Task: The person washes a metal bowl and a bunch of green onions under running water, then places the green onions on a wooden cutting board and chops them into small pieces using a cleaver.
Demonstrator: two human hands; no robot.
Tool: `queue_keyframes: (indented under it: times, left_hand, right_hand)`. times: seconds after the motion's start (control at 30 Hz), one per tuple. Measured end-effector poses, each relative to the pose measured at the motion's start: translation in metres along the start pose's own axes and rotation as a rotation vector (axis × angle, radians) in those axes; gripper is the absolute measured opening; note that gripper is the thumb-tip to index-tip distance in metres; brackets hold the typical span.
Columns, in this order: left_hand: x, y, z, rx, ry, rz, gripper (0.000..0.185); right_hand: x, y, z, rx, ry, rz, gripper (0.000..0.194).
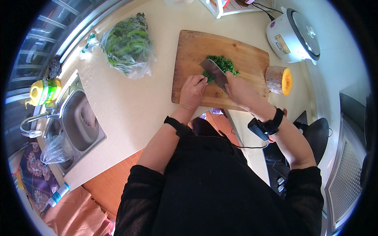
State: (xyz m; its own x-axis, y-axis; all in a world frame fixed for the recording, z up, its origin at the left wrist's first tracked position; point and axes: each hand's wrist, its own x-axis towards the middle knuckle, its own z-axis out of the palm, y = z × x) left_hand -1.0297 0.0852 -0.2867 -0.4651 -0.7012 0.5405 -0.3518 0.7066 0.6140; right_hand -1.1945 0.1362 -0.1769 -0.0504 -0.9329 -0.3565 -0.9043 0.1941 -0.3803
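Note:
A wooden cutting board lies on the counter before me, with a heap of finely chopped green herbs near its middle. My right hand grips a broad-bladed kitchen knife, whose blade slants across the greens. Left of the blade, my left hand presses with curled fingers on a short bunch of uncut green stalks. The fingertips are close to the blade. What lies under the blade and inside the left fingers is partly hidden.
A cut piece of pumpkin rests against the board's right edge, near a white rice cooker. Leafy greens in a plastic bag lie at the left. Beyond are a steel sink, a faucet and a yellow bottle.

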Motion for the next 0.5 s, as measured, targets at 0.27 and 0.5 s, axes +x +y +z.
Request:
queue_keyframes:
  times: [0.27,0.5]
  left_hand:
    - [0.001,-0.003,-0.008,0.098,-0.08,0.15,0.022]
    - [0.001,-0.003,-0.007,0.098,-0.081,0.121,0.022]
  right_hand:
    - [0.019,0.004,0.014,0.141,0.112,0.094,0.024]
    - [-0.005,-0.004,-0.004,0.04,-0.015,0.065,0.02]
